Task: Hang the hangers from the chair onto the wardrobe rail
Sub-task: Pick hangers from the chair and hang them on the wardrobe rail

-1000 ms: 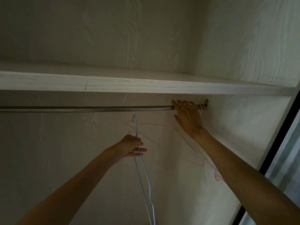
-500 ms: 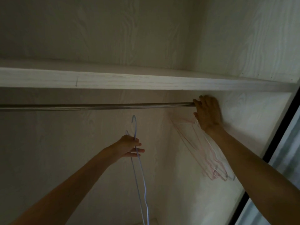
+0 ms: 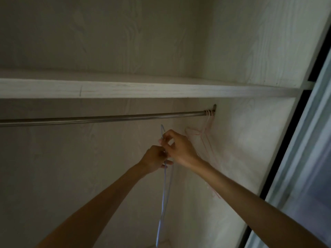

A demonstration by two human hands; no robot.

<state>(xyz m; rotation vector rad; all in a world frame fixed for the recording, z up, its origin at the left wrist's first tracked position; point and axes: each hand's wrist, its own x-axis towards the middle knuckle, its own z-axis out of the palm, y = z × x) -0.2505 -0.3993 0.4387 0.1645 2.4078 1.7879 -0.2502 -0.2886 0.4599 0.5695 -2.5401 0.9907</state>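
Observation:
A metal wardrobe rail (image 3: 107,118) runs across under the shelf. Several thin pink hangers (image 3: 206,138) hang at its far right end against the side wall. My left hand (image 3: 155,159) grips thin blue wire hangers (image 3: 163,197) near their necks, below the rail; their bodies dangle straight down. My right hand (image 3: 176,147) is just above and to the right of the left one, and its fingertips pinch a blue hook at the top of the bunch. Both hands are touching or nearly touching.
A pale wooden shelf (image 3: 143,88) sits right above the rail. The wardrobe's back and right side wall (image 3: 241,140) close in the space. A dark door frame (image 3: 286,149) and a sliding door stand at the right.
My right hand has left the pink hangers on the rail's right end and come down left to the blue hangers in my left hand. The left hand has barely moved.

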